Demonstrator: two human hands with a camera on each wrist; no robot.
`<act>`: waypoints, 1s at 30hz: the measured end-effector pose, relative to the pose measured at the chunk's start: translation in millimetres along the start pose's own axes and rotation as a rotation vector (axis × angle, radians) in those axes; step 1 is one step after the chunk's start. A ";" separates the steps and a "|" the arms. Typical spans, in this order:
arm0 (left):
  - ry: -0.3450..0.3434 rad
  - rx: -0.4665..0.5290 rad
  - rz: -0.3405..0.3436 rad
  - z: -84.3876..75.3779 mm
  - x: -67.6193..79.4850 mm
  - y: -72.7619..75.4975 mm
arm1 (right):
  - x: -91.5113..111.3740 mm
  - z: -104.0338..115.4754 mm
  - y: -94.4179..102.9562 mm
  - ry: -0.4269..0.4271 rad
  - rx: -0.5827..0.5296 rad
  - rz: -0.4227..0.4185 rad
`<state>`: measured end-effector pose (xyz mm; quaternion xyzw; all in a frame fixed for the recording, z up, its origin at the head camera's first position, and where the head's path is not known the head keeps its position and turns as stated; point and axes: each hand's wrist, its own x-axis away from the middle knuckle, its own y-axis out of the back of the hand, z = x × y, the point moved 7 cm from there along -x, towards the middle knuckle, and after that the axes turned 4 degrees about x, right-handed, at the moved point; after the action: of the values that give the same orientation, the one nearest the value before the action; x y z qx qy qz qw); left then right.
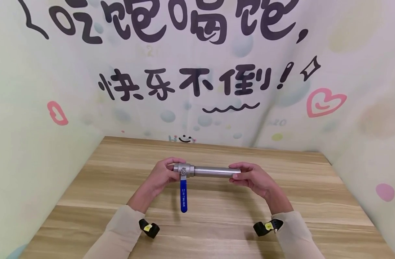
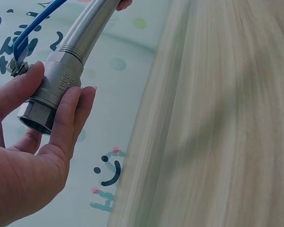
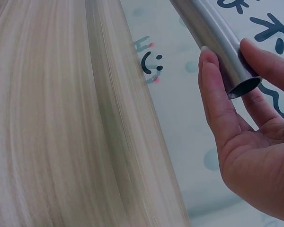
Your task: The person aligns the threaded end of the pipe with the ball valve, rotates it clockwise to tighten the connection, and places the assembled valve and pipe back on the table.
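A steel ball valve (image 1: 184, 169) with a blue lever handle (image 1: 183, 196) is joined to a straight metal pipe (image 1: 213, 172). My left hand (image 1: 163, 176) grips the valve body, thumb on one side and fingers on the other; its open hexagonal end shows in the left wrist view. Around the pipe's free end, my right hand (image 1: 254, 178) pinches with thumb and fingers, and the hollow opening shows in the right wrist view. The assembly is held level above the table, the lever pointing toward me. Threads show where the pipe (image 2: 87, 38) enters the valve (image 2: 57, 80).
A wood-grain table (image 1: 203, 223) lies beneath both hands. Behind it stands a pale printed backdrop (image 1: 171, 118) with black lettering, and similar panels rise at both sides. Each wrist wears a black strap with a small camera (image 1: 150, 228).
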<state>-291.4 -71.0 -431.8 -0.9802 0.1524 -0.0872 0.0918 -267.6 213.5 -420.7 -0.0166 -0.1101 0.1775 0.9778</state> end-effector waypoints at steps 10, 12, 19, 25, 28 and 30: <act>0.000 0.006 0.009 -2.4 -1.2 -3.3 | 2.2 1.6 3.3 0.004 -0.019 -0.005; 0.000 0.005 0.009 -3.1 -0.2 -3.8 | 2.5 2.0 2.9 0.004 -0.022 0.002; -0.005 -0.007 0.006 -4.3 2.9 -3.0 | 2.8 0.5 -0.2 -0.009 -0.017 0.020; -0.002 0.001 -0.005 -3.4 2.9 -1.9 | 1.7 -0.8 -1.2 -0.014 -0.014 0.023; -0.006 0.000 0.002 -3.5 2.9 -2.0 | 1.6 -1.5 -1.6 -0.013 -0.020 0.029; -0.011 0.002 0.006 -3.7 3.0 -1.9 | 1.8 -1.5 -1.9 -0.010 -0.025 0.034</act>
<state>-288.8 -70.7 -427.3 -0.9801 0.1545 -0.0817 0.0938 -265.0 212.3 -421.6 -0.0299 -0.1167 0.1930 0.9738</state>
